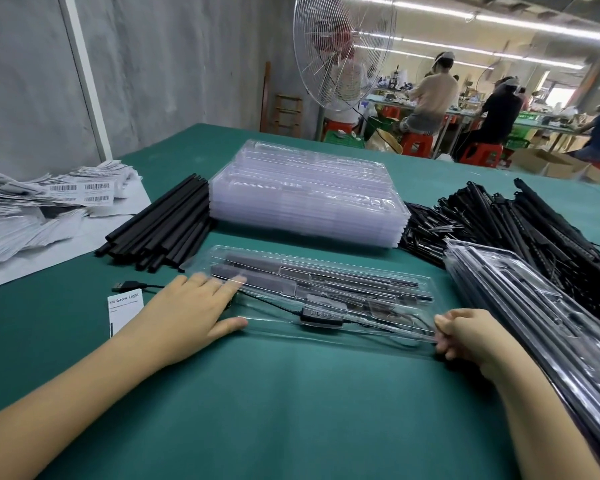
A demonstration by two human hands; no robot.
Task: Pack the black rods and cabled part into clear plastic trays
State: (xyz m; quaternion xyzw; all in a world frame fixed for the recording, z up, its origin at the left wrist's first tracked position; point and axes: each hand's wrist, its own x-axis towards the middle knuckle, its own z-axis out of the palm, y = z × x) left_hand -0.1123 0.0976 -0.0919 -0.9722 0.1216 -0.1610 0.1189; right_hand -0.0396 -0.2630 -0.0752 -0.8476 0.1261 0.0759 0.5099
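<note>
Green cloth table (291,410), grey wall (170,64), pedestal fan (340,53), seated workers (430,95)

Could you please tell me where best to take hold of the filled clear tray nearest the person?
Take the filled tray by the rims of its two short ends, coming from left and right: it is long, thin and lies flat, so holding both ends should keep it level.
</note>
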